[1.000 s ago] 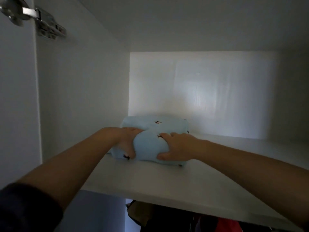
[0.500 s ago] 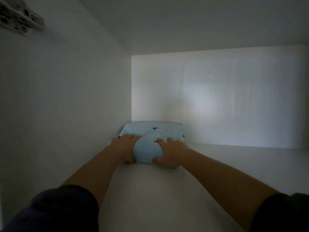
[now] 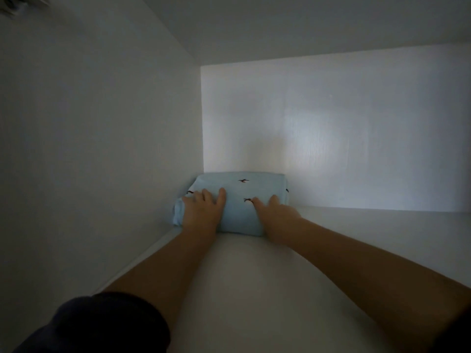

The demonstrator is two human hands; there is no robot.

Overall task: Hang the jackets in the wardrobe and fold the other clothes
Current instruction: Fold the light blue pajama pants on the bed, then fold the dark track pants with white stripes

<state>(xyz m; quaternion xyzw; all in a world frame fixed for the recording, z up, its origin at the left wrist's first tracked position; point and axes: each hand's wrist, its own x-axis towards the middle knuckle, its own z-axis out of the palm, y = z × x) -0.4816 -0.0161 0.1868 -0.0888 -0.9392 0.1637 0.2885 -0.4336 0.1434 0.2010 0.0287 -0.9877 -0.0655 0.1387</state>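
A folded light-blue garment with small dark bird prints lies on the white wardrobe shelf, pushed into the back left corner. My left hand rests flat on its left part, fingers spread. My right hand lies flat on its right front part. Both palms press on the cloth without gripping it. Dark sleeves cover my upper arms at the bottom corners.
The white left side wall runs right beside the garment. The back panel stands just behind it. The shelf stretches to the right of the garment. A door hinge shows at the top left.
The garment has gone further back into the corner. My hands have let go of its front bulge and now lie flat on top. My view has moved deeper into the shelf.
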